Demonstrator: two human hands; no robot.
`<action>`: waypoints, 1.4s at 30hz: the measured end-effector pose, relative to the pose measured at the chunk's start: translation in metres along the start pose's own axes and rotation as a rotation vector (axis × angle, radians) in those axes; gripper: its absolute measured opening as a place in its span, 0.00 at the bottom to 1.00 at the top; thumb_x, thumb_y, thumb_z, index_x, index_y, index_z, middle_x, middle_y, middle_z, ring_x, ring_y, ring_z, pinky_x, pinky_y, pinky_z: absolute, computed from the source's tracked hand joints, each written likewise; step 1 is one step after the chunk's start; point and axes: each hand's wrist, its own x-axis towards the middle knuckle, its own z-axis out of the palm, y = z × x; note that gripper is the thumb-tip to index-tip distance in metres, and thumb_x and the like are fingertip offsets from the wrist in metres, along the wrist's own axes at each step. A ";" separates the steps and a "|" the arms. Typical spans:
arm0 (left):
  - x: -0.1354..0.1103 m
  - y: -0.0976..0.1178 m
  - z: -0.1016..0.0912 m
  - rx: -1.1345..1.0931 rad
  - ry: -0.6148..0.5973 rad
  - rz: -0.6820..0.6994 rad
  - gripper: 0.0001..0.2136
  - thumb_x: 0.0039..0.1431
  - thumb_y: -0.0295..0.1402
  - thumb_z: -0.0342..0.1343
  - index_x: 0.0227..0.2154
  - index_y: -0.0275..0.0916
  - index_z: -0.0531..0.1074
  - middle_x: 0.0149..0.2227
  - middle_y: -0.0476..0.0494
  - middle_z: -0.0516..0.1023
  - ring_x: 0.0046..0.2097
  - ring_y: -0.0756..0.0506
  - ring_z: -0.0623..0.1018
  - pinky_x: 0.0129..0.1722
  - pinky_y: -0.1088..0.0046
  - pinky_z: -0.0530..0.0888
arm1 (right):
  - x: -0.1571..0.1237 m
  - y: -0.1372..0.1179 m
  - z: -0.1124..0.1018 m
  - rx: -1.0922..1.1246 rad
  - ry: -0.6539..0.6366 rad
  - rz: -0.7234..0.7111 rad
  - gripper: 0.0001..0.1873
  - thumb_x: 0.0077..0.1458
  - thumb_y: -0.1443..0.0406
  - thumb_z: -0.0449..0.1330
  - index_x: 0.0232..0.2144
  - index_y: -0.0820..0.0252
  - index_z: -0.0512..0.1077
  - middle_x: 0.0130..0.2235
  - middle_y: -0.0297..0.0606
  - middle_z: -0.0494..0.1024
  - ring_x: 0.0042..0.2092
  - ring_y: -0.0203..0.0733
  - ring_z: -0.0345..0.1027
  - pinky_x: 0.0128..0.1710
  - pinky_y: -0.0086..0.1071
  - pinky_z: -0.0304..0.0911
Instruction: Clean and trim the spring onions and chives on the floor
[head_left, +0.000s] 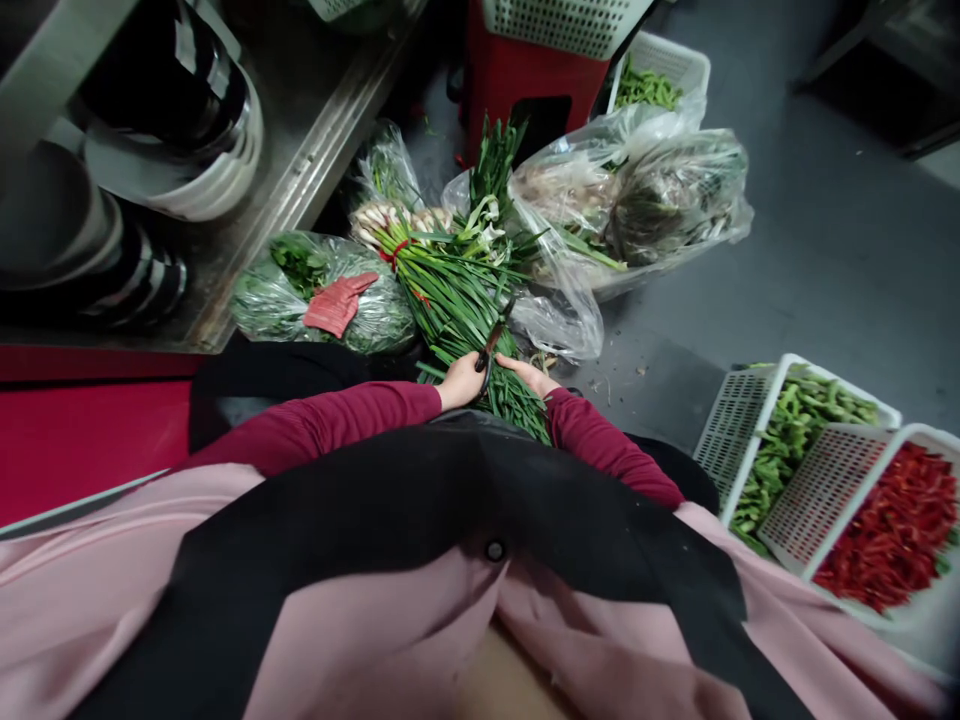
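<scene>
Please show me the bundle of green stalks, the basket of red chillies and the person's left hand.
bundle of green stalks point(450, 290): head view, on the middle of the stalks.
basket of red chillies point(821, 490): head view, on its white mesh wall.
left hand point(461, 381): head view, on the back of the hand.

The chives are green, their band red, the chillies red.

Chive bundle between left bag and right bag, stool behind, two baskets far right
</scene>
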 end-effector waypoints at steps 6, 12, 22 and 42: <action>-0.007 0.000 0.003 -0.125 -0.169 -0.007 0.06 0.56 0.27 0.56 0.31 0.38 0.62 0.22 0.55 0.67 0.22 0.52 0.73 0.24 0.76 0.72 | -0.007 0.011 -0.007 -0.005 0.004 -0.029 0.30 0.65 0.50 0.39 0.46 0.63 0.71 0.37 0.44 0.80 0.37 0.42 0.76 0.44 0.37 0.70; 0.000 -0.007 -0.008 0.157 -0.210 0.138 0.05 0.53 0.26 0.55 0.29 0.38 0.64 0.23 0.53 0.70 0.23 0.51 0.73 0.25 0.77 0.70 | -0.009 0.017 -0.008 0.012 -0.025 0.089 0.24 0.67 0.58 0.39 0.51 0.66 0.67 0.38 0.45 0.80 0.33 0.41 0.76 0.41 0.39 0.72; 0.002 -0.017 -0.006 0.295 -0.122 0.321 0.03 0.53 0.29 0.54 0.28 0.37 0.65 0.25 0.52 0.70 0.28 0.51 0.71 0.29 0.77 0.67 | -0.010 0.016 0.004 0.003 0.035 0.068 0.15 0.61 0.66 0.48 0.43 0.69 0.71 0.28 0.40 0.80 0.26 0.37 0.74 0.38 0.33 0.72; -0.033 0.018 -0.158 0.754 -0.443 -0.329 0.07 0.47 0.24 0.53 0.19 0.33 0.73 0.22 0.42 0.76 0.29 0.44 0.75 0.30 0.76 0.70 | -0.003 0.000 0.000 -0.514 0.439 -0.157 0.13 0.40 0.74 0.58 0.33 0.65 0.71 0.19 0.35 0.74 0.23 0.43 0.71 0.27 0.34 0.70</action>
